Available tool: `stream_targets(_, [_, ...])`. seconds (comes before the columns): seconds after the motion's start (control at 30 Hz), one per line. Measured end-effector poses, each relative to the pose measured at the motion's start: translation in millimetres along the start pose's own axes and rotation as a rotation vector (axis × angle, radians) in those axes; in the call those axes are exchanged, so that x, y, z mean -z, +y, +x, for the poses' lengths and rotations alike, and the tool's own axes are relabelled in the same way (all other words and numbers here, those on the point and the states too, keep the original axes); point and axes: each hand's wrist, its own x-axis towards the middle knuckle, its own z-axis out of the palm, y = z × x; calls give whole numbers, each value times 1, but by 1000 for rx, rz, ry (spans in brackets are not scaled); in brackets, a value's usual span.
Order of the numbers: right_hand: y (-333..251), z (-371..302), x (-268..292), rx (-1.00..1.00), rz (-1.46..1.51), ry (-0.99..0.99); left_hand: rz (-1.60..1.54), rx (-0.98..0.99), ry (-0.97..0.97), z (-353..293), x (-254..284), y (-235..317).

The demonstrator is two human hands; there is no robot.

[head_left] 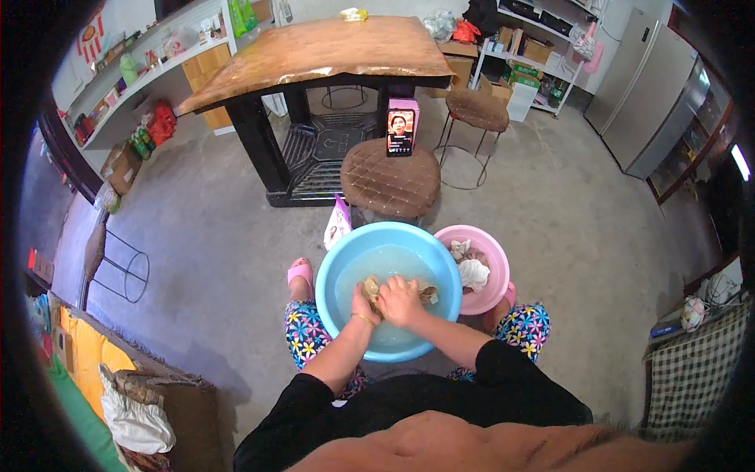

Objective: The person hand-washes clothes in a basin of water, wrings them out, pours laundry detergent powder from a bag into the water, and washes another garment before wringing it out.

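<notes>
A large blue basin (334, 256) of cloudy water stands on the floor between my knees. Inside it, a wet tan-brown cloth item (429, 295), perhaps a sock, is bunched up under both hands. My left hand (365, 304) is closed around one end of it, palm turned inward. Pressed over the same cloth is my right hand (399, 300), its fingers curled down against the left. To the right, touching the blue basin, a smaller pink basin (497, 271) holds a crumpled white cloth (473, 275) and some brownish pieces.
Ahead, a phone (400, 132) showing a video stands on a brown padded stool (391, 179). A purple-white packet (338, 224) sits beside the blue basin. Farther off are a covered table (330, 51), another stool (477, 111) and a refrigerator (653, 86). A stool (96, 250) stands at left.
</notes>
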Motion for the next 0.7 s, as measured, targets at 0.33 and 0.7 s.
stream_targets(0.33, [5,47,-48,12,-34,16,40,-6,127,-1,-2,-3])
stream_targets(0.7, [17,93,-49,-179,89,-327,111,-4,172,0,0,-3])
